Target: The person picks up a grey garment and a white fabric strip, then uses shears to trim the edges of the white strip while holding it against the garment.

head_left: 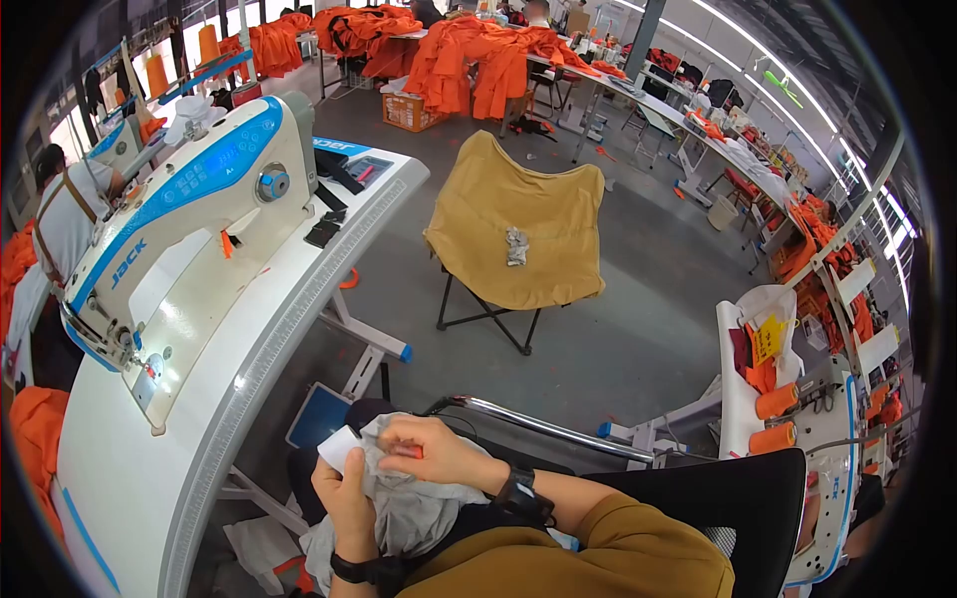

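Observation:
Low in the view, my left hand (347,495) pinches a small white piece (340,448) between thumb and fingers. Just right of it, my right hand (431,450) is closed around something red, mostly hidden by the fingers. Light grey cloth (414,508) lies bunched on my lap, under and between both hands. Dark bands are on both wrists.
A white sewing machine (189,199) stands on a curved white table (234,419) at the left. A tan folding chair (518,214) holds a small grey crumpled item (516,246). Orange garments (469,60) fill tables behind. A person (75,199) sits far left.

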A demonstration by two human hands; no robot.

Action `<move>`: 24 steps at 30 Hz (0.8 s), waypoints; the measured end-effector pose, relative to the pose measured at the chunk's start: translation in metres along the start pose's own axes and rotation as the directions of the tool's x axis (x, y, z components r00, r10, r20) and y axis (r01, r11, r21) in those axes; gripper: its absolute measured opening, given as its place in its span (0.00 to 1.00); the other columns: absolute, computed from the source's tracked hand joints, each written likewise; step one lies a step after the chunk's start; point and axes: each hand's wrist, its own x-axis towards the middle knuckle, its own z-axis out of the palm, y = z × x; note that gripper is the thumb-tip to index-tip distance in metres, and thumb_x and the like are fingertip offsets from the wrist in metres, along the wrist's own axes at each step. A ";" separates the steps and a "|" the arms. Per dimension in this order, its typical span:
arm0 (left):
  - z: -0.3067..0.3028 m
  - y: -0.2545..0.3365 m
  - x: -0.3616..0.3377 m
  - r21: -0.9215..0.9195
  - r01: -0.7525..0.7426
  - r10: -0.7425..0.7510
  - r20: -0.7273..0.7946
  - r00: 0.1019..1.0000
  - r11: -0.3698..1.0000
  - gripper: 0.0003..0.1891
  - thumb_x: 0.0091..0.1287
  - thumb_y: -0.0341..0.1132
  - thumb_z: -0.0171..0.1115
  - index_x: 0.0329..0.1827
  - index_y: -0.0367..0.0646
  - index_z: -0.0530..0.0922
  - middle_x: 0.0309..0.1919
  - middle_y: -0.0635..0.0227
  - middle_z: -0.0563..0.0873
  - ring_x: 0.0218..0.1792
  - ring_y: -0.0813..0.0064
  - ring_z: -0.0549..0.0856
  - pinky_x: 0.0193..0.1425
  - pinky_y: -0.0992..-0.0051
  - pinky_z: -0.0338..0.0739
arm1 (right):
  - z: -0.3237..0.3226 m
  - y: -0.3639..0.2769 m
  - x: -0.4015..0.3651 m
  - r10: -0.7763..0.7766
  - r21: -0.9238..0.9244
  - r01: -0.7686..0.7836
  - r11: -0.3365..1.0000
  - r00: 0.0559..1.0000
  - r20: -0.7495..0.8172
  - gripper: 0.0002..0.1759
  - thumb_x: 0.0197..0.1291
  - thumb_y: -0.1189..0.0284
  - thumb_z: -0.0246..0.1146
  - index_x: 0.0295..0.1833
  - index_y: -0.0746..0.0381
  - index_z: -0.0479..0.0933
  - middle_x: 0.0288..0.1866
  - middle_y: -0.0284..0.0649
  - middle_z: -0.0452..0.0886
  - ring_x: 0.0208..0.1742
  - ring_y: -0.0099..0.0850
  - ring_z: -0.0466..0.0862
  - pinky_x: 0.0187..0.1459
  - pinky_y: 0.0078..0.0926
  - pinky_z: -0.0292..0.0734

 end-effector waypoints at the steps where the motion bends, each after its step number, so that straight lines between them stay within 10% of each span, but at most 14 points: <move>1: 0.002 -0.001 -0.001 0.009 0.006 -0.006 0.015 1.000 1.000 0.07 0.62 0.29 0.62 0.39 0.34 0.78 0.33 0.72 0.82 0.33 0.84 0.78 0.39 0.81 0.71 | 0.003 0.004 -0.001 0.006 0.001 -0.006 1.000 1.000 -0.003 0.10 0.52 0.75 0.68 0.35 0.66 0.73 0.27 0.33 0.69 0.28 0.21 0.68 0.28 0.21 0.62; 12: -0.005 -0.007 0.000 0.316 -0.167 0.133 0.127 0.983 0.934 0.09 0.66 0.32 0.59 0.41 0.34 0.78 0.35 0.68 0.82 0.36 0.79 0.79 0.41 0.79 0.72 | 0.009 -0.009 0.007 -0.115 0.013 0.120 0.993 0.974 -0.197 0.07 0.55 0.78 0.64 0.33 0.65 0.71 0.29 0.37 0.70 0.28 0.28 0.70 0.30 0.23 0.65; 21: 0.007 -0.010 0.003 0.179 0.040 -0.055 0.079 0.995 0.983 0.07 0.69 0.29 0.50 0.42 0.34 0.75 0.34 0.67 0.80 0.37 0.78 0.77 0.41 0.76 0.71 | 0.007 0.005 0.012 0.254 0.075 -0.249 0.965 0.966 -0.054 0.09 0.60 0.70 0.63 0.39 0.60 0.69 0.26 0.26 0.69 0.20 0.12 0.68 0.19 0.12 0.64; 24: 0.002 0.001 0.012 0.425 -0.163 0.081 0.205 0.975 0.891 0.07 0.69 0.30 0.49 0.38 0.35 0.73 0.28 0.60 0.77 0.30 0.73 0.76 0.34 0.73 0.70 | 0.004 0.005 0.013 0.362 0.069 -0.362 0.930 0.932 0.007 0.12 0.53 0.72 0.70 0.35 0.61 0.72 0.25 0.25 0.69 0.19 0.11 0.67 0.19 0.10 0.62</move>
